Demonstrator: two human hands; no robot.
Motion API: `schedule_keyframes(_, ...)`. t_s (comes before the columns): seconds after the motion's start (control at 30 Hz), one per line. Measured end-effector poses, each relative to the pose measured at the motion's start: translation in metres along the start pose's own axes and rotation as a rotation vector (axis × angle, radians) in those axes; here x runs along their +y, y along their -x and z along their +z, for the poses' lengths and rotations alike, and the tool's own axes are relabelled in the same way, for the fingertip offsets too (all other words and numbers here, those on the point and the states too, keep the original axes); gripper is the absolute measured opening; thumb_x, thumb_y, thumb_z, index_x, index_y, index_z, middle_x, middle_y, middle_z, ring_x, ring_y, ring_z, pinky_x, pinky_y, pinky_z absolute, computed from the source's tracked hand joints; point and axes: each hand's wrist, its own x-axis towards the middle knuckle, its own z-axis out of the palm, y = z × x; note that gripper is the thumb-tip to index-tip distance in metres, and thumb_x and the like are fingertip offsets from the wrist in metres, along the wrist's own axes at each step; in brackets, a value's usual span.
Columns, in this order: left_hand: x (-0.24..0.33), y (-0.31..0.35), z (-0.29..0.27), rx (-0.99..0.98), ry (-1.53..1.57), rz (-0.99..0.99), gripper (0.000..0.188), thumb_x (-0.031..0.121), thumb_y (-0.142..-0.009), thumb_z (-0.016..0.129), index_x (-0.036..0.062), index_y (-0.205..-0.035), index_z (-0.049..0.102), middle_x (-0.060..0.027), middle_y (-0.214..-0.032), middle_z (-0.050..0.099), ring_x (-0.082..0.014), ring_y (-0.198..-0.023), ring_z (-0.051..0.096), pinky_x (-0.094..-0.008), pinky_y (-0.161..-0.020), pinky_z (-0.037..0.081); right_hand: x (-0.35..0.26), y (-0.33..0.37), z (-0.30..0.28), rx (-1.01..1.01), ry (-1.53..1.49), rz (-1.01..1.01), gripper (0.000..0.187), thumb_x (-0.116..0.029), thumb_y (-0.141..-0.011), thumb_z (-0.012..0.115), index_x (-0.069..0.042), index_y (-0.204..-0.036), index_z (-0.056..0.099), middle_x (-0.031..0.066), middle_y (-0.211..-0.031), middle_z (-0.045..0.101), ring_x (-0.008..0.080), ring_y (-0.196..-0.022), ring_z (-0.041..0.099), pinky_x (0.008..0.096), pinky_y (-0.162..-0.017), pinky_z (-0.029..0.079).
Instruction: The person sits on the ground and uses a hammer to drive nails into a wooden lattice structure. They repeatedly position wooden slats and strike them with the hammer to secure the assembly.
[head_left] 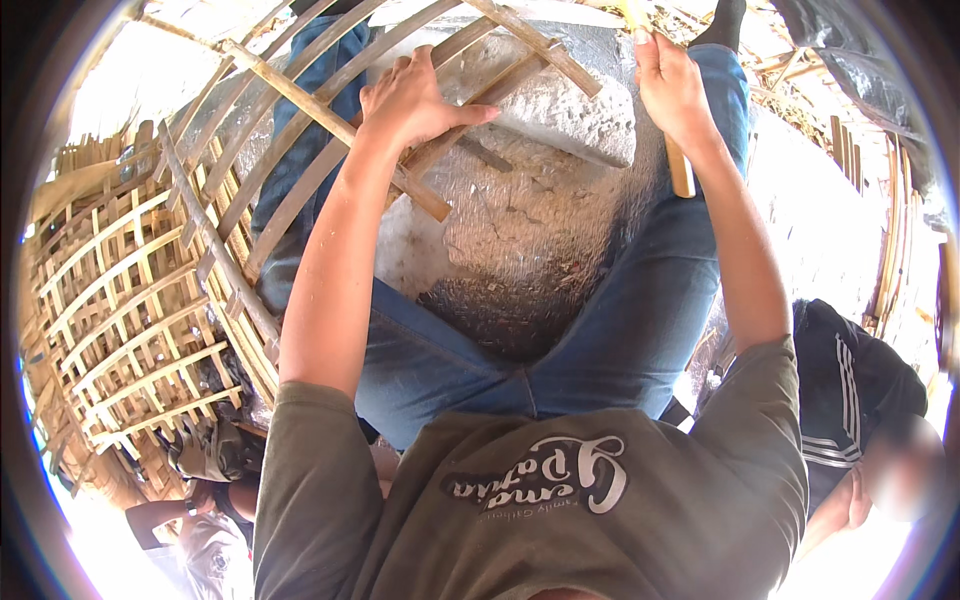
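Observation:
My left hand lies on a lattice of crossed bamboo slats, its fingers spread and its thumb stretched out to the right. Under the lattice's right end sits a rough grey stone block between my legs. My right hand is closed around a pale wooden handle, held over my right knee. The handle's lower end sticks out below my fist. Its upper end runs into glare near the top edge, so the kind of tool cannot be made out.
Woven bamboo lattices are stacked at the left. A person in black clothing with white stripes sits at the lower right, another person at the lower left. Bamboo strips stand at the right, near dark plastic sheeting.

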Motion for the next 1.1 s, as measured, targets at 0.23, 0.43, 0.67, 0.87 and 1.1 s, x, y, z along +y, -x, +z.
schedule_keyframes(0.23,0.003,-0.001,-0.004,-0.011,0.002,-0.001,0.127,0.076,-0.05,0.082,-0.0025,-0.143,0.043,-0.0252,-0.137,0.055,-0.037,-0.129,0.054,-0.0565,-0.106,0.04,0.007,0.0,-0.001,-0.159,0.07,0.068,0.047,-0.041,-0.107,0.039,0.002,-0.095,0.056,0.0194,-0.075,0.061,0.0347,-0.076,0.062,0.0438,-0.074,0.049)
schedule_keyframes(0.43,0.004,-0.001,-0.003,0.005,-0.004,0.004,0.127,0.077,-0.05,0.082,-0.0012,-0.142,0.044,-0.0235,-0.136,0.056,-0.0361,-0.129,0.055,-0.0562,-0.105,0.041,0.012,-0.001,0.001,-0.14,0.077,-0.016,0.044,-0.039,-0.107,0.04,0.0,-0.098,0.059,0.0197,-0.074,0.061,0.0348,-0.073,0.063,0.0442,-0.073,0.049)
schedule_keyframes(0.67,0.004,0.0,-0.004,-0.028,-0.008,-0.023,0.127,0.077,-0.05,0.082,-0.0006,-0.143,0.043,-0.0237,-0.135,0.057,-0.0359,-0.128,0.055,-0.0569,-0.105,0.04,0.01,-0.001,0.002,-0.205,0.111,-0.013,0.046,-0.039,-0.107,0.04,0.001,-0.099,0.06,0.0197,-0.083,0.065,0.0349,-0.078,0.065,0.0462,-0.074,0.049)
schedule_keyframes(0.87,0.004,0.004,-0.003,-0.009,-0.016,-0.015,0.124,0.074,-0.05,0.083,-0.0002,-0.142,0.044,-0.0242,-0.135,0.057,-0.0371,-0.128,0.055,-0.0575,-0.105,0.04,0.007,-0.002,0.0,-0.267,0.11,0.026,0.046,-0.04,-0.107,0.039,0.001,-0.101,0.06,0.0209,-0.081,0.064,0.0395,-0.079,0.064,0.0474,-0.077,0.048)
schedule_keyframes(1.1,0.002,0.002,-0.003,0.012,-0.006,-0.009,0.125,0.075,-0.05,0.083,0.0,-0.142,0.044,-0.0226,-0.135,0.057,-0.0373,-0.128,0.055,-0.0561,-0.106,0.04,-0.003,-0.003,-0.003,-0.35,0.138,0.067,0.042,-0.036,-0.107,0.041,0.001,-0.102,0.06,0.0224,-0.081,0.064,0.0384,-0.074,0.063,0.0455,-0.072,0.049)
